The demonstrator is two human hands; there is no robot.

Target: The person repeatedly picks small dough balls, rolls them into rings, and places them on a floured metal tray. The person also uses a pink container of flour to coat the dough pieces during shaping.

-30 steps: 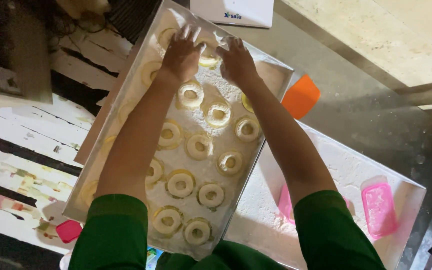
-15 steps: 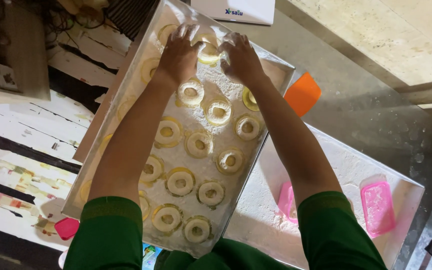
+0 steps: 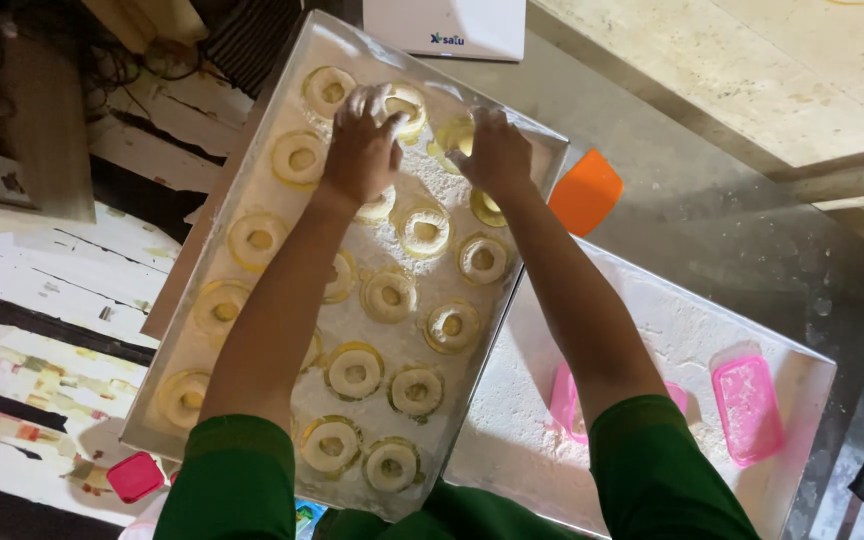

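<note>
Both hands, left hand [image 3: 360, 150] and right hand [image 3: 497, 152], press dough rings [image 3: 404, 102] on floured tray [image 3: 252, 160].

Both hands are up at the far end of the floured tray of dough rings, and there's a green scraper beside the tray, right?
Not quite: the scraper beside the tray is orange, not green, as the head view shows. Both hands, left and right, are indeed at the far end among the dough rings.

The left hand [image 3: 360, 150] has slid off the far dough ring [image 3: 404, 103], which now shows almost whole just beyond its fingertips. The right hand [image 3: 497, 150] has closed its grip from flat to pinching at a ring [image 3: 455, 135] just beyond its fingers. Both forearms have drawn toward the right, so the column of rings [image 3: 255, 240] left of the left forearm, hidden before, now lies in plain sight on the floured tray [image 3: 252, 170].
</note>
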